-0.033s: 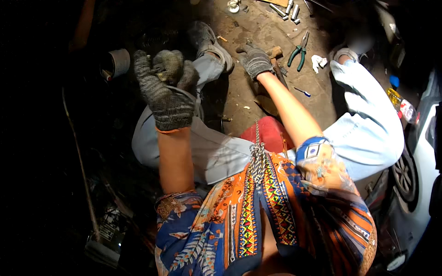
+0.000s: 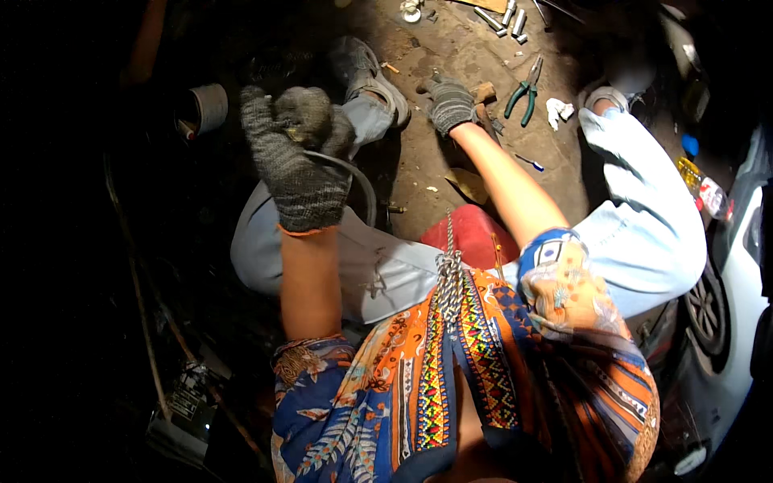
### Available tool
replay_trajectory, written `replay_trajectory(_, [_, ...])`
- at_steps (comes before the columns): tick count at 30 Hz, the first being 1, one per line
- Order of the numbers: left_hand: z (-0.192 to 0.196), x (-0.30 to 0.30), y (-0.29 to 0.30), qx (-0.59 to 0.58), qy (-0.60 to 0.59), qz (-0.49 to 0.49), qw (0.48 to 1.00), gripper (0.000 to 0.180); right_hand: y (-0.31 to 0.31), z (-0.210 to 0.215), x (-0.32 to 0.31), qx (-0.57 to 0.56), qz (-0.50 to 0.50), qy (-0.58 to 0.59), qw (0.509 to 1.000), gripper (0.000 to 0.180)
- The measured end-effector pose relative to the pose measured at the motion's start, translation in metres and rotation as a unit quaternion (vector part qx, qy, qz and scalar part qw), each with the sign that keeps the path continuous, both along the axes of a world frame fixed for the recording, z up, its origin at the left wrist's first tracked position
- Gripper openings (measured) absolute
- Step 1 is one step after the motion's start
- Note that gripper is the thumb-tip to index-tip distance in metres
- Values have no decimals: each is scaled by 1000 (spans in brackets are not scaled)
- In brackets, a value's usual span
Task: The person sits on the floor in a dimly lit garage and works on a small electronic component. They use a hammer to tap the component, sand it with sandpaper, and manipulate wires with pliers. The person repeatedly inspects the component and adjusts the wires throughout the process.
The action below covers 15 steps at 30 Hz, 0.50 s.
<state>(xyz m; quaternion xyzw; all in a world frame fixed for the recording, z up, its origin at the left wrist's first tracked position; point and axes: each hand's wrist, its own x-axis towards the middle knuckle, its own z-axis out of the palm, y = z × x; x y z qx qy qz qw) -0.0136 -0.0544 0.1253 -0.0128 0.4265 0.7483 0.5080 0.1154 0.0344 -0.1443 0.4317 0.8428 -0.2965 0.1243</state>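
My left hand (image 2: 302, 165), in a dark grey knit glove with an orange cuff, is raised over my left thigh. Its fingers are curled around a thin grey hose-like strip (image 2: 366, 183), which bows out from the palm and drops toward my leg. Part of the strip is hidden by the glove. Farther right, my gloved right hand (image 2: 449, 106) is low over the floor, fingers bent, beside a wooden block (image 2: 484, 92) and a dark brown piece (image 2: 488, 127). Whether it grips anything there is hidden.
Green-handled pliers (image 2: 525, 92), a crumpled white scrap (image 2: 558, 111) and a blue-and-white pen-like stick (image 2: 529, 162) lie on the floor. Metal sockets (image 2: 511, 20) are farther off. A can (image 2: 209, 109) is at left, a bottle of yellow liquid (image 2: 691, 175) at right.
My left hand has shifted slightly right, and the grey strip now bows out farther to the right of it. My right hand has hardly moved.
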Motion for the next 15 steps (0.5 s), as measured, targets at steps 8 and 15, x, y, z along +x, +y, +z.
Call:
replay_trajectory(8, [-2, 26, -7, -65, -27, -71, 995, 58, 25, -65, 10, 109, 366, -60, 922, 35])
replay_trajectory(15, [-9, 27, -9, -40, -91, -54, 994, 59, 30, -16, 14, -33, 316, -87, 944, 27])
